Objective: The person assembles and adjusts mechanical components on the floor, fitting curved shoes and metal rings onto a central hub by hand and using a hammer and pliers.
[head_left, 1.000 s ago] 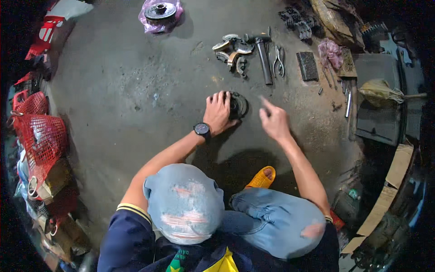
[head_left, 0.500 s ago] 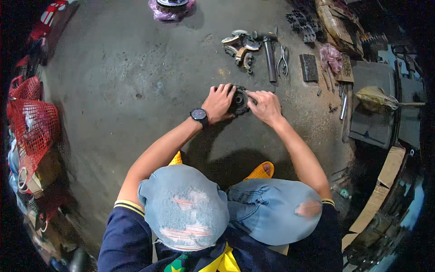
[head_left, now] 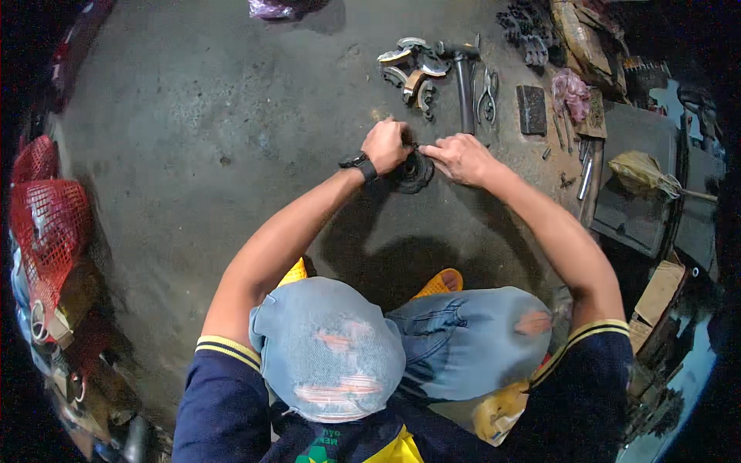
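Note:
A dark, round, ring-stepped metal part [head_left: 414,176] lies on the concrete floor in front of me. At its far left edge my left hand [head_left: 387,147] is closed, fingers curled down; what they grip is hidden. My right hand [head_left: 461,160] comes to the far right edge, its index finger reaching toward the left fingertips and the others curled. Anything small between the fingers cannot be made out. Just beyond are a hammer [head_left: 465,96], a pair of pliers [head_left: 487,99] and several curved metal shoes [head_left: 414,69].
On the right lie a dark rectangular block [head_left: 531,109], a pink plastic bag [head_left: 571,94], metal rods [head_left: 586,177] and a grey case [head_left: 637,170] with a yellowish bundle [head_left: 644,171]. Red netting [head_left: 50,224] hangs at the left. Purple wrapping [head_left: 270,8] shows at the far edge.
My left hand has gone from lying along the part's left side to a curled grip at its far edge. My right hand has shifted slightly right, and more of the part shows.

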`<state>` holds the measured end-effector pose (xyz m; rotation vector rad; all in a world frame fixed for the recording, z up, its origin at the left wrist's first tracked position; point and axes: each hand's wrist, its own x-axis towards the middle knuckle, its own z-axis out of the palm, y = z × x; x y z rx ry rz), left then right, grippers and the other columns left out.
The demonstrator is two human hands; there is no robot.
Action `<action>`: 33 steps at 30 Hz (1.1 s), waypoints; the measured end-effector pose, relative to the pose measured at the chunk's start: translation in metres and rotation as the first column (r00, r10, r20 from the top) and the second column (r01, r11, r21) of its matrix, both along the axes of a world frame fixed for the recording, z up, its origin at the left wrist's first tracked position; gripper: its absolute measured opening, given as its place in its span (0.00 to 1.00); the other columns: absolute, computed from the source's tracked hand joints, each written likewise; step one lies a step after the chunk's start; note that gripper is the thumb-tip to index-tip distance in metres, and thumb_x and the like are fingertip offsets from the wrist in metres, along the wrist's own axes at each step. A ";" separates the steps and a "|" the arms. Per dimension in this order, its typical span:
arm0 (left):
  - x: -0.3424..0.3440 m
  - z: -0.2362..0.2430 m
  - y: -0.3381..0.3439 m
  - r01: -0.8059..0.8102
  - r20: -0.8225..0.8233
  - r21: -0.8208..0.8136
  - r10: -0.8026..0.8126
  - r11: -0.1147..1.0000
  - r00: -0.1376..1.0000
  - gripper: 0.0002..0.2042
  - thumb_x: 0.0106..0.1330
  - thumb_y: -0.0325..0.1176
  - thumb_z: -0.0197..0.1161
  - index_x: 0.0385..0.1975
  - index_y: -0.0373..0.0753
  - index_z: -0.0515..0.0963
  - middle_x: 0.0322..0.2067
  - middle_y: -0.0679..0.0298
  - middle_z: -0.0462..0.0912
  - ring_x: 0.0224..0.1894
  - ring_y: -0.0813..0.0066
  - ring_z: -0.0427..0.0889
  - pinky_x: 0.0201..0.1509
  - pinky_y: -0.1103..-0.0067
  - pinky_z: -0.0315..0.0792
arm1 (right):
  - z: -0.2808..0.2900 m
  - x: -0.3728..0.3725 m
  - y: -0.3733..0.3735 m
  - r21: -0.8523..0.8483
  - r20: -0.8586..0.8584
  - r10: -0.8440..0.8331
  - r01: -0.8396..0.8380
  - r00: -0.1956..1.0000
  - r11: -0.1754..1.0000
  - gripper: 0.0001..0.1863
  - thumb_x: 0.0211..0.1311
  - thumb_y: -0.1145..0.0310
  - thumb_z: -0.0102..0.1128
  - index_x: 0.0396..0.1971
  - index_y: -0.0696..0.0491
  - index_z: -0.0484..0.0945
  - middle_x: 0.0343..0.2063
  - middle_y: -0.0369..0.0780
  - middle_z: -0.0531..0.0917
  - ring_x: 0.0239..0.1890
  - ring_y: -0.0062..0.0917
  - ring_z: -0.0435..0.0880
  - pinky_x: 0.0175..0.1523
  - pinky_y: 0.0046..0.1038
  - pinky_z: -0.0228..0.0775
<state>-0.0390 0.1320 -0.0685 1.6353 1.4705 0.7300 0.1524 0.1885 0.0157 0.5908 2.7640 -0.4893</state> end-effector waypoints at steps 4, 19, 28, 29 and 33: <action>0.012 0.000 -0.006 -0.103 0.025 -0.042 0.104 0.994 0.994 0.14 0.46 0.32 0.68 0.30 0.31 0.77 0.29 0.45 0.80 0.39 0.45 0.77 0.49 0.61 0.71 | -0.001 0.002 0.001 -0.092 0.040 -0.030 0.033 0.999 0.995 0.12 0.59 0.66 0.54 0.43 0.48 0.77 0.24 0.45 0.81 0.29 0.42 0.82 0.38 0.43 0.74; 0.007 0.020 -0.020 0.029 -0.129 0.166 -0.007 0.986 0.992 0.15 0.49 0.27 0.62 0.39 0.34 0.76 0.39 0.50 0.75 0.44 0.50 0.74 0.49 0.64 0.70 | -0.016 0.003 -0.037 -0.736 0.255 -0.955 0.671 0.149 -0.092 0.14 0.57 0.65 0.61 0.38 0.58 0.83 0.29 0.43 0.85 0.29 0.36 0.83 0.38 0.36 0.76; 0.001 0.022 -0.024 0.384 -0.578 0.298 -0.155 0.874 0.801 0.11 0.59 0.31 0.54 0.41 0.42 0.75 0.40 0.57 0.72 0.47 0.61 0.71 0.48 0.68 0.68 | -0.008 0.000 -0.058 -0.097 0.129 -0.859 0.869 0.495 0.486 0.16 0.58 0.66 0.51 0.42 0.55 0.82 0.40 0.55 0.82 0.45 0.50 0.80 0.53 0.45 0.72; 0.003 0.024 -0.023 0.388 -0.586 0.293 -0.156 0.874 0.795 0.11 0.59 0.31 0.54 0.41 0.42 0.75 0.40 0.57 0.72 0.47 0.61 0.71 0.48 0.68 0.68 | -0.006 -0.002 -0.056 -0.090 0.152 -0.856 0.869 0.495 0.487 0.16 0.57 0.67 0.50 0.41 0.55 0.82 0.40 0.55 0.82 0.45 0.50 0.80 0.53 0.45 0.72; 0.014 0.024 -0.020 0.449 -0.618 0.329 -0.170 0.831 0.767 0.09 0.59 0.31 0.54 0.38 0.37 0.74 0.40 0.59 0.72 0.47 0.64 0.71 0.46 0.70 0.67 | -0.005 -0.003 -0.050 -0.051 0.173 -0.837 0.853 0.520 0.519 0.14 0.56 0.71 0.47 0.37 0.57 0.81 0.40 0.55 0.82 0.46 0.50 0.80 0.54 0.44 0.71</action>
